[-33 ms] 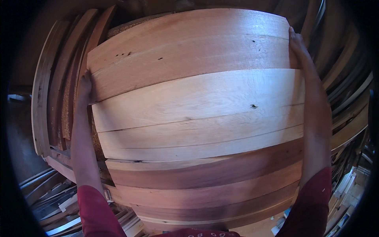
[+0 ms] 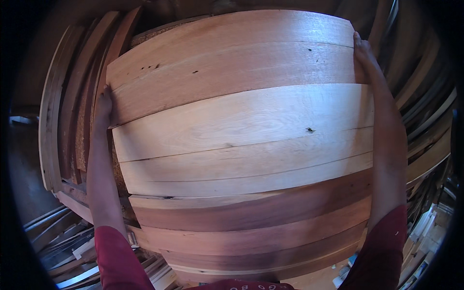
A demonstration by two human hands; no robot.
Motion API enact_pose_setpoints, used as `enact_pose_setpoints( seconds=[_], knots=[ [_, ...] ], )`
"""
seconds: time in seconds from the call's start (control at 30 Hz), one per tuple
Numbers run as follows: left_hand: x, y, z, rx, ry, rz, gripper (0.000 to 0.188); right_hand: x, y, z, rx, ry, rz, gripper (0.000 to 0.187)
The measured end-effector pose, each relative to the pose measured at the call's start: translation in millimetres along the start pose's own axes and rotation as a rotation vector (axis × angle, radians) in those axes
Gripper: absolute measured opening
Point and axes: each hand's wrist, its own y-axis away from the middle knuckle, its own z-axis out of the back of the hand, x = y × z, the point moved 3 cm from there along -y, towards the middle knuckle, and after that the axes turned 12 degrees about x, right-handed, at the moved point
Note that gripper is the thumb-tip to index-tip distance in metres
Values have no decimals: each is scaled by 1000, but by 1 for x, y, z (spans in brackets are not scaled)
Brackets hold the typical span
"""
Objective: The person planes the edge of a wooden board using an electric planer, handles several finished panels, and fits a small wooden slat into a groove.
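Wide wooden boards lie side by side across my view, with dark knots and narrow seams between them. My left hand (image 2: 104, 102) is at the left end of the farthest reddish-brown board (image 2: 232, 67), with its fingers closed against the end. At that board's opposite end, my right hand (image 2: 363, 49) is closed on the edge near the far corner; some of its fingers are hidden. Nearer to me are pale boards (image 2: 241, 125), then darker reddish boards (image 2: 251, 212) below my chest. Both arms reach out over the sides of this row.
Narrow planks (image 2: 79, 92) stand packed to the left, with sawdust (image 2: 83, 130) between them. Stacked wood strips (image 2: 63, 251) fill the lower left. More strips and offcuts (image 2: 425, 159) crowd the right side.
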Motion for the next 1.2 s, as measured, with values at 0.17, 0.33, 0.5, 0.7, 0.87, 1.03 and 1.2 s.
enact_pose_setpoints(
  seconds=[0.17, 0.33, 0.5, 0.7, 0.87, 1.03, 1.2],
  knots=[
    [-12, 2, -16, 23, -37, -45, 75, -7, -3, 20, 27, 59, 33, 79],
    [-15, 13, -31, 127, 217, 146, 73, -37, -22, 17, 3, 120, -43, 78],
    [-53, 44, -47, 116, 323, 216, 76, -38, -29, 16, -88, 132, 102, 83],
    [-5, -14, -7, 118, 73, 85, 81, -34, -17, 7, -53, 84, 73, 84],
    [-10, -5, -8, 59, -28, 135, 72, -24, 3, 18, 172, 1, 106, 78],
    [5, 68, 16, -88, -210, -182, 72, -30, 71, 28, -46, -89, 169, 70],
    [56, 174, 4, 34, 2, 143, 66, -120, 164, 45, 388, -463, -216, 83]
  ],
)
